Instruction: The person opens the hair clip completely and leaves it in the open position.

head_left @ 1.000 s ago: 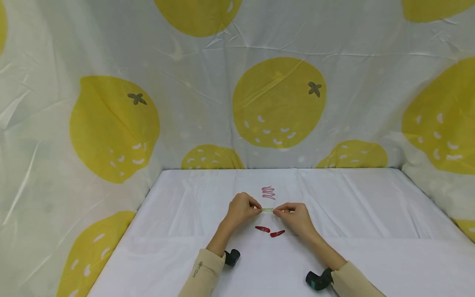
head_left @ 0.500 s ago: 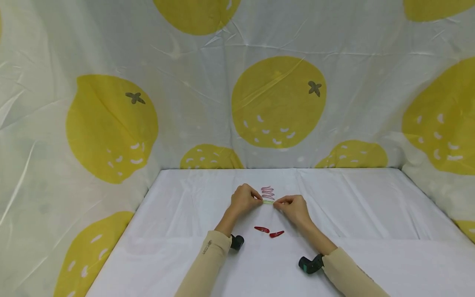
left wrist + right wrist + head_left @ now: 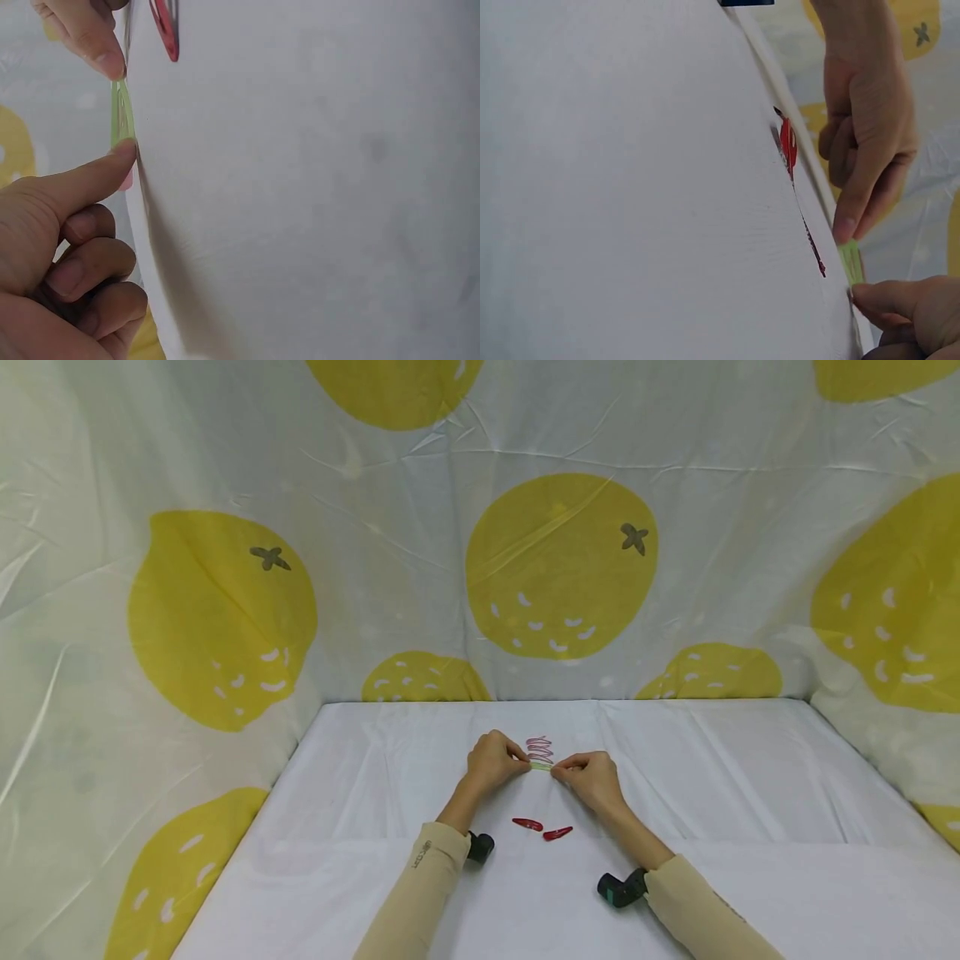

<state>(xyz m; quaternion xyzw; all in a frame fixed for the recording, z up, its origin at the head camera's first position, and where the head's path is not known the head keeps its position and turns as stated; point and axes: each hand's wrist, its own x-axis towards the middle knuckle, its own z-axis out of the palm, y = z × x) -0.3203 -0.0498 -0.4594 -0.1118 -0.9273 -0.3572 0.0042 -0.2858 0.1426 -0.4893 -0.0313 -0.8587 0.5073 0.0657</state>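
Note:
Between my two hands a light green snap hair clip (image 3: 541, 767) lies crosswise, plain in the left wrist view as a slim green clip (image 3: 121, 112). My left hand (image 3: 495, 762) pinches its left end between thumb and fingertips; the other fingers curl under. My right hand (image 3: 592, 779) pinches the right end the same way. Just beyond the green clip, pink hair clips (image 3: 539, 748) form a zigzag stack on the white cloth. Nearer to me, two red hair clips (image 3: 528, 824) lie at a slant, apart from both hands.
White cloth (image 3: 675, 810) covers the table. Behind it hangs a curtain (image 3: 405, 585) printed with yellow fruit, which also runs down both sides. A black wrist camera (image 3: 622, 888) sits at my right cuff, and another black camera (image 3: 481, 847) at my left.
Both hands have carried the green hair clip away from me, up close to the pink ones. Over the last half second they have barely moved. The red clips lie where they were.

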